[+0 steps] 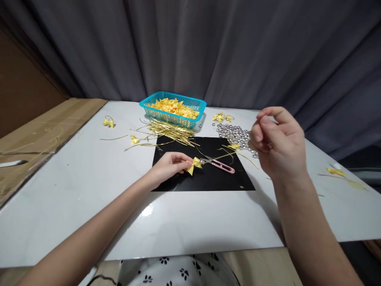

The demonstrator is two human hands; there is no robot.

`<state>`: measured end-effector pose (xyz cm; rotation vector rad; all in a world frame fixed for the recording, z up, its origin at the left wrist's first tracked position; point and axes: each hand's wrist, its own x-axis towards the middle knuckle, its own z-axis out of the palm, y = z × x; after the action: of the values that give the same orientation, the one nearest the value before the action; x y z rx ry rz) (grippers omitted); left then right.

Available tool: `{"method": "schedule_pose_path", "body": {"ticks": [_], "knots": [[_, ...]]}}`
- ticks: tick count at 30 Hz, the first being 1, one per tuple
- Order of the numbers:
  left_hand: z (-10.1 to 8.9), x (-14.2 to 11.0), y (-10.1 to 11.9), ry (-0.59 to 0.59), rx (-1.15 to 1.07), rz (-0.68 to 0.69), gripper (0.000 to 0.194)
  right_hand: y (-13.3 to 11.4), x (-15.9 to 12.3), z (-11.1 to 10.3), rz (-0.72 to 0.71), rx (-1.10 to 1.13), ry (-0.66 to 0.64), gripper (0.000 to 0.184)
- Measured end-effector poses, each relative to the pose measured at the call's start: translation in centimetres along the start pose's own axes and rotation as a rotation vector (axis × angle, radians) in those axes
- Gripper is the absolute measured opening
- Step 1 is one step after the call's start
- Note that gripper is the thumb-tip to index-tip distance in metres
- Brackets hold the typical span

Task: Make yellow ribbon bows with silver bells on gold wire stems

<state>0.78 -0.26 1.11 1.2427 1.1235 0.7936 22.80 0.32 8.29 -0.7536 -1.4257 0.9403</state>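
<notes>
My left hand [175,163] pinches a yellow ribbon bow [195,163] above the black mat [190,183]. At the bow's right side sits a small silver bead [203,161], and a gold twist tie [219,157] appears to stretch from it to the right. Pink-handled thread snips [222,166] lie on the mat just beyond the bead. My right hand [278,139] is raised over the table's right side with thumb and fingers pressed together. Whatever its pinch may hold is too small to make out.
Behind the mat is a pile of gold twist ties [169,131]. A blue basket [143,104] full of yellow bows stands at the back. Many silver beads [233,133] lie scattered to the right. More bows [134,140] with ties rest around the white table [190,222].
</notes>
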Motion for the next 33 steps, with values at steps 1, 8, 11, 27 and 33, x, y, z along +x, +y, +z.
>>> {"method": "schedule_pose_path", "body": {"ticks": [1, 8, 11, 27, 33], "knots": [[0.3, 0.0, -0.2, 0.01, 0.025, 0.018, 0.012, -0.4, -0.2, 0.4, 0.002, -0.009, -0.057, 0.01], [1.2, -0.3, -1.0, -0.105, -0.051, 0.17, 0.028, -4.0, 1.1, 3.8, -0.079, -0.101, -0.257, 0.011], [1.4, -0.5, -0.9, -0.155, -0.071, 0.133, 0.021, -4.3, 2.2, 4.1, -0.097, -0.148, -0.287, 0.009], [2.4, -1.4, 0.7, 0.156, -0.273, -0.084, 0.007, 1.1, -1.3, 1.3, -0.441, -0.787, -0.412, 0.008], [3.0, -2.4, 1.3, 0.19, -0.428, -0.094, 0.01, 2.3, -2.7, 1.5, -0.427, -0.906, -0.387, 0.014]]}}
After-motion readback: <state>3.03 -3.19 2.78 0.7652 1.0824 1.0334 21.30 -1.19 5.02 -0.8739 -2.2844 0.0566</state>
